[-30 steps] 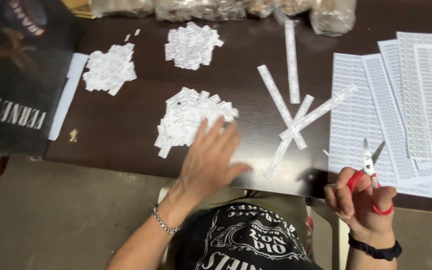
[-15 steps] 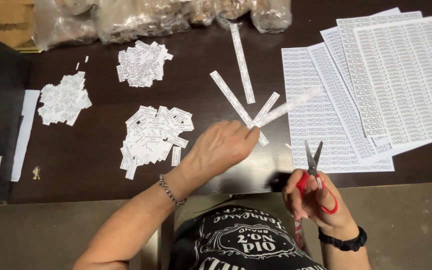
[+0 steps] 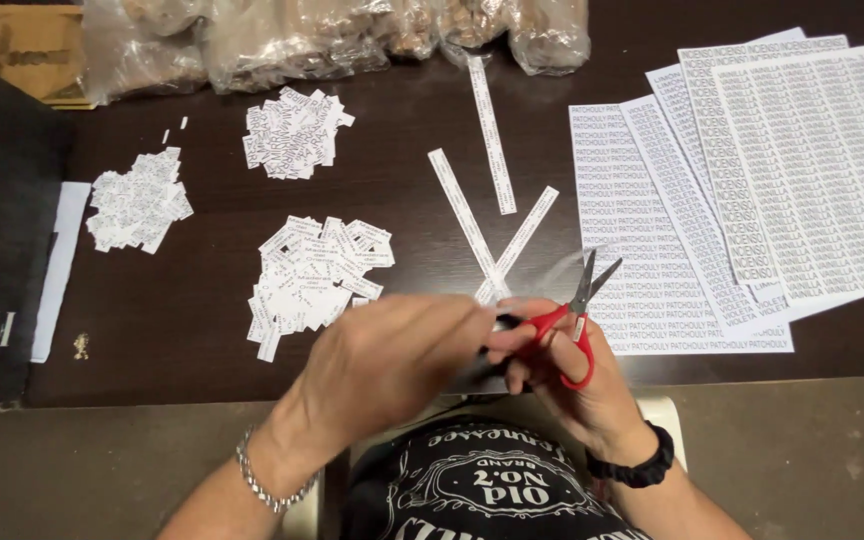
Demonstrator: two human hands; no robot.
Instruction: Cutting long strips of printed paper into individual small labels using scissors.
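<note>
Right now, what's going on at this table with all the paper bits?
A person is cutting printed sheets into small labels. The right hand holds red-handled scissors, blades open, while the left hand meets it at the table's near edge, seemingly feeding a paper strip. Three piles of cut slips lie on the dark table, with long strips beside them and uncut sheets to the right.

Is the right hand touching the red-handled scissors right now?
Touching. The head view shows the right hand with its fingers through the red loops of the scissors, blades open and pointing up, away from the person.
</note>
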